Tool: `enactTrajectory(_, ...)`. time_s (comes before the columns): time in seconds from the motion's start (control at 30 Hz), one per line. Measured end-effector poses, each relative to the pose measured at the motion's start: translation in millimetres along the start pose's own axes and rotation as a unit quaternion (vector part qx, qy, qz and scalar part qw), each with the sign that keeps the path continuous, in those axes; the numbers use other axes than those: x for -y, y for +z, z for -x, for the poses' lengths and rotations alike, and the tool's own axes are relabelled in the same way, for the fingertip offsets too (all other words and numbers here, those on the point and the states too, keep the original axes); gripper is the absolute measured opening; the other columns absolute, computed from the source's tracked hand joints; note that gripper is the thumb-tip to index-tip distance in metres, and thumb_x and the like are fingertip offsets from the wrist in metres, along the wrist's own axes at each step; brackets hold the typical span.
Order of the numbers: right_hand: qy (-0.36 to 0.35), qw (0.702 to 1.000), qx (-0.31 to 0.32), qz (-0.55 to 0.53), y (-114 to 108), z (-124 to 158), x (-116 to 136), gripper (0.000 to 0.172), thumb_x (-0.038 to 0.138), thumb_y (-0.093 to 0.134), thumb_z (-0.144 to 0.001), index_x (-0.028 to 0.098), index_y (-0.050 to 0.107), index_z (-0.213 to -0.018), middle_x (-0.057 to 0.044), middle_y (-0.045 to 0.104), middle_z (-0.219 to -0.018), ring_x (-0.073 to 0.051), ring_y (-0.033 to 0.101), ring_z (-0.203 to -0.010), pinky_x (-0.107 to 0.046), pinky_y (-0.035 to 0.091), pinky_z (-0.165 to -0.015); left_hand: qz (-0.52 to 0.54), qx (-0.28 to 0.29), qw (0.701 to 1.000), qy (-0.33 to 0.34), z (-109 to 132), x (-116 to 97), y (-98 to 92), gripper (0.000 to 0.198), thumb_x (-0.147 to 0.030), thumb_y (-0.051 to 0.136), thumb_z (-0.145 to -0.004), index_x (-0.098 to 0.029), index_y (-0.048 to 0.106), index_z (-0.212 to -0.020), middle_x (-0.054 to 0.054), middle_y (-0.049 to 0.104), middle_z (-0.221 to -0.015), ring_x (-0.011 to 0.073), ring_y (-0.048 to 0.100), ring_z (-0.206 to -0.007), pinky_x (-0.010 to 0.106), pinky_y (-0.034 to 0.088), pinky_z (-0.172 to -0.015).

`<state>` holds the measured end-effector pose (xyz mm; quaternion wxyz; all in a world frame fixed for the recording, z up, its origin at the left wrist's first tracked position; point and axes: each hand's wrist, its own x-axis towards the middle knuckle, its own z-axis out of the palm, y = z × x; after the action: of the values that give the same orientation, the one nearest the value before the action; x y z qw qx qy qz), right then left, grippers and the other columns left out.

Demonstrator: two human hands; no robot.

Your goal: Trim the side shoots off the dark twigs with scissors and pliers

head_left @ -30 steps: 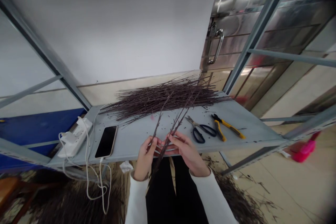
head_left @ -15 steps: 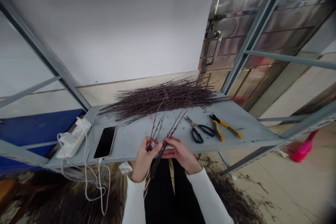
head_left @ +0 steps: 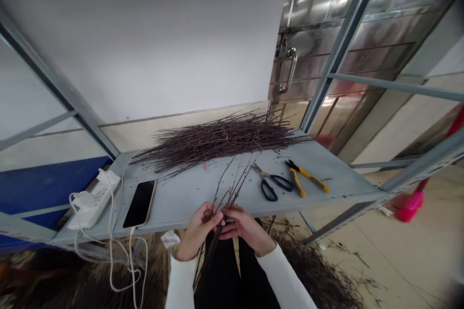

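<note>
- Right now, the left hand [head_left: 197,226] and right hand [head_left: 246,229] both curl closed, gripping thin dark twigs [head_left: 237,186] that fan out above and below them.
- A loose grip could let these knobbly, brittle-looking stems slip; forced bending could snap them.
- Just ahead of the hands, a grey metal shelf [head_left: 188,198] holds a long, bristly twig pile [head_left: 217,139].
- Right of the hands lie black-handled scissors [head_left: 268,190] and yellow-handled pliers [head_left: 299,178].
- Left of the hands lie a glossy black phone [head_left: 139,203] and a white power strip [head_left: 93,200].
</note>
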<state>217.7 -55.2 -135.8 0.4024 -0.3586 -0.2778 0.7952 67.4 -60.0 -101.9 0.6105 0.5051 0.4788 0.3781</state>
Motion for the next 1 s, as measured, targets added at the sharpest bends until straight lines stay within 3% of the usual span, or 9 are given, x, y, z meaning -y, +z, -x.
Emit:
enactTrajectory(0.13, -0.007, 1.0, -0.006, -0.003, -5, -1, -1, 0.03, 0.036, 0.069, -0.067, 0.016, 0.058, -0.088, 0.0, 0.067, -0.068, -0.019, 0.069, -0.06, -0.035, 0.059, -0.06, 0.016, -0.021, 1.0, 0.016, -7, 5, 3.6, 0.044, -0.05, 0.076, -0.062, -0.021, 0.043, -0.069, -0.003, 0.061, -0.061, 0.012, 0.053, -0.055, 0.024, 0.041, -0.055)
enactTrajectory(0.27, -0.008, 1.0, -0.004, -0.004, -8, -3, -2, 0.031, 0.037, 0.068, -0.07, 0.016, 0.059, -0.09, -0.002, 0.068, -0.074, -0.019, 0.069, -0.061, -0.034, 0.059, -0.061, 0.028, -0.042, 0.999, 0.019, -11, 5, 7.3, 0.044, -0.05, 0.077, -0.061, -0.02, 0.047, -0.073, -0.004, 0.06, -0.06, 0.0117, 0.053, -0.056, 0.023, 0.039, -0.055)
enactTrajectory(0.37, -0.011, 1.0, 0.002, -0.002, -8, -3, -3, 0.032, 0.038, 0.067, -0.071, 0.015, 0.06, -0.092, -0.002, 0.068, -0.072, -0.019, 0.069, -0.062, -0.035, 0.059, -0.061, 0.043, -0.031, 0.999, 0.005, -9, 3, 8.3, 0.046, -0.05, 0.077, -0.062, -0.018, 0.055, -0.087, -0.004, 0.06, -0.061, 0.011, 0.053, -0.053, 0.023, 0.04, -0.053)
enactTrajectory(0.57, -0.01, 1.0, 0.003, 0.005, -4, -5, -7, 0.034, 0.04, 0.068, -0.069, 0.015, 0.06, -0.09, 0.004, 0.058, -0.06, -0.016, 0.066, -0.056, -0.035, 0.058, -0.058, 0.064, -0.002, 0.998, -0.015, -4, -3, 11.3, 0.035, -0.046, 0.074, -0.069, -0.016, 0.058, -0.077, 0.0, 0.064, -0.064, 0.0116, 0.06, -0.06, 0.021, 0.045, -0.056)
enactTrajectory(0.77, -0.019, 1.0, 0.001, 0.022, 4, -5, -11, 0.044, 0.057, 0.066, -0.066, 0.017, 0.055, -0.08, 0.007, 0.051, -0.055, -0.014, 0.061, -0.05, -0.034, 0.058, -0.055, 0.075, -0.003, 0.997, 0.003, -3, -7, 16.4, 0.033, -0.043, 0.073, -0.071, -0.018, 0.055, -0.08, -0.001, 0.063, -0.073, 0.0106, 0.06, -0.062, 0.021, 0.048, -0.056)
enactTrajectory(1.0, -0.038, 0.997, -0.035, 0.064, 6, -3, -6, 0.049, 0.058, 0.064, -0.07, 0.018, 0.058, -0.098, 0.002, 0.06, -0.063, -0.017, 0.065, -0.061, -0.034, 0.057, -0.061, 0.064, -0.015, 0.998, 0.019, -7, -11, 18.5, 0.037, -0.042, 0.075, -0.068, -0.017, 0.054, -0.085, -0.001, 0.065, -0.074, 0.0058, 0.05, -0.046, 0.018, 0.038, -0.043)
